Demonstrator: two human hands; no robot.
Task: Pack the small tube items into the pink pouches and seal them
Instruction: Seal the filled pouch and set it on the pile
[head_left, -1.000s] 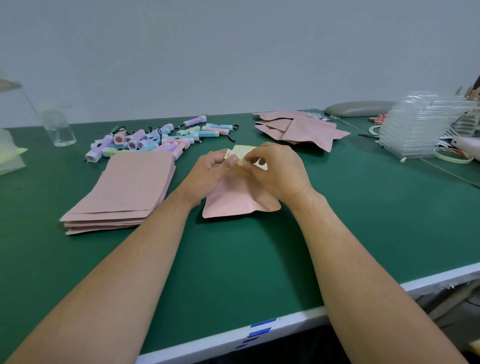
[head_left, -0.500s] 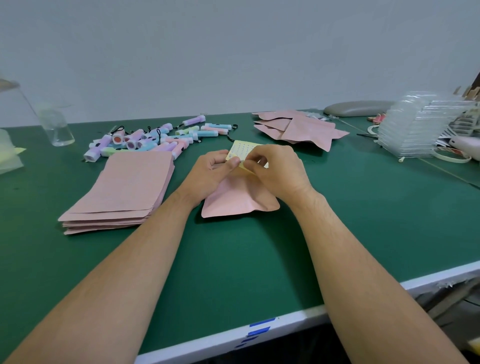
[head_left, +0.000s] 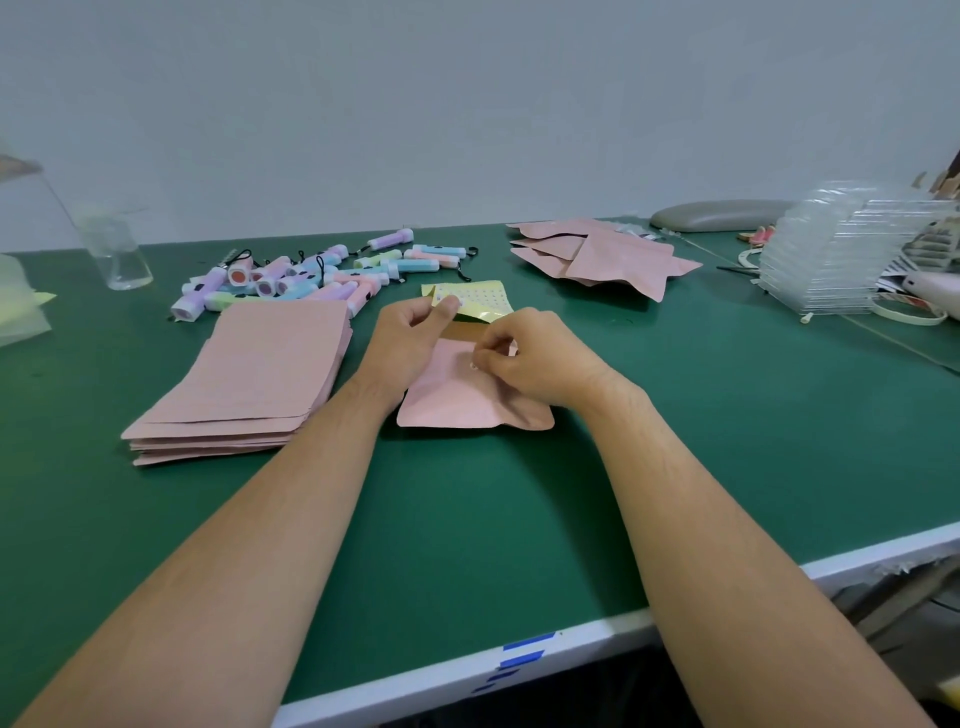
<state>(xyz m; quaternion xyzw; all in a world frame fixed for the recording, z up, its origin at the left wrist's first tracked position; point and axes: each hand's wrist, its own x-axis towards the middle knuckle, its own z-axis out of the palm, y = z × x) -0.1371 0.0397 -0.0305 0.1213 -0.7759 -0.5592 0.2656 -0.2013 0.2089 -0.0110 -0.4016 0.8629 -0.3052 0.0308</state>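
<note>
One matte pink pouch, bulging, bottom corners flared.

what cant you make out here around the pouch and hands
Head view only.
1. Whether the right hand holds anything over the pouch: too small, fingers cover it.
2. Inside the pouch: opaque pink material hides it.
3. The yellow sheet has dots too small to read; the left hand gripping it covers its near edge.

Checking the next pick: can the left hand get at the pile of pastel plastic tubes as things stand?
Probably yes: the pile of pastel plastic tubes lies beyond the left hand, only bare green mat between. But that hand pinches a yellow sticker sheet, which it must release first.
</note>
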